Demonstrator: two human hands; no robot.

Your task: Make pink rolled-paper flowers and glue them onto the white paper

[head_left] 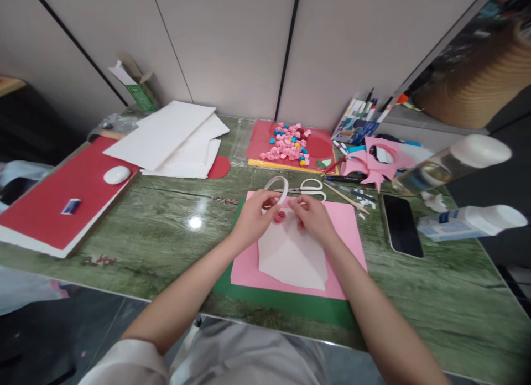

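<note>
My left hand (255,212) is closed around a roll of white tape (285,190), which stands on edge between thumb and fingers. Close by on the right, my right hand (312,214) has its thumb and fingers curled together in a pinch; whatever is between them is too small to make out. Two small dark-pink curled pieces (279,216) lie just below the tape roll, on a white sheet of paper (292,260) with an uneven lower edge. Under it are a pink sheet (244,266) and a green sheet (286,306). White-handled scissors (312,189) lie just beyond my hands.
Pink, blue and yellow small pieces (288,144) rest on red sheets at the back. White sheets (161,133) and a red board (53,199) are on the left. A phone (401,224), bottles (470,222), pink paper scraps (385,155) and a marker box (357,122) occupy the right.
</note>
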